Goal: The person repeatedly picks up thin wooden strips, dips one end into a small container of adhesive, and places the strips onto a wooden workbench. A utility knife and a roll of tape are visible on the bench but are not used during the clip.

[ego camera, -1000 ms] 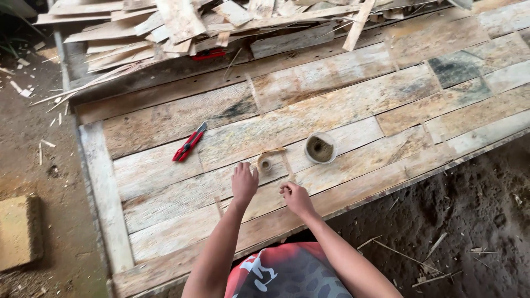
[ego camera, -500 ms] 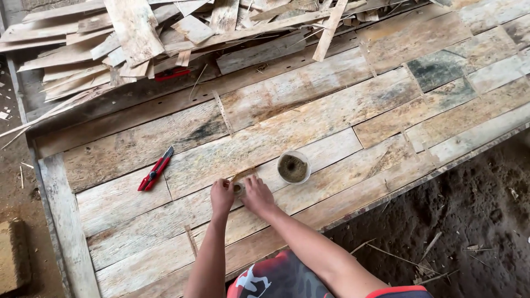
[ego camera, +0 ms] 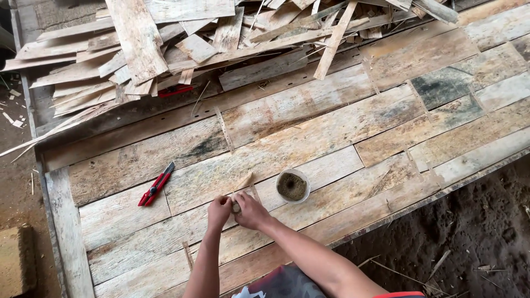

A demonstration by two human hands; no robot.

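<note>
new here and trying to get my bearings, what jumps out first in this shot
The two hands, left hand and right hand, meet over a small piece near the front of a patched wooden panel. A round cup of brownish filler sits just right of them, and a red utility knife lies to the left. A heap of wood scraps covers the far side.

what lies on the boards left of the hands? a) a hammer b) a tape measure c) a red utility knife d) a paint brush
c: a red utility knife lies on the boards, left of the left hand and right hand, while a small cup stands to their right.
</note>
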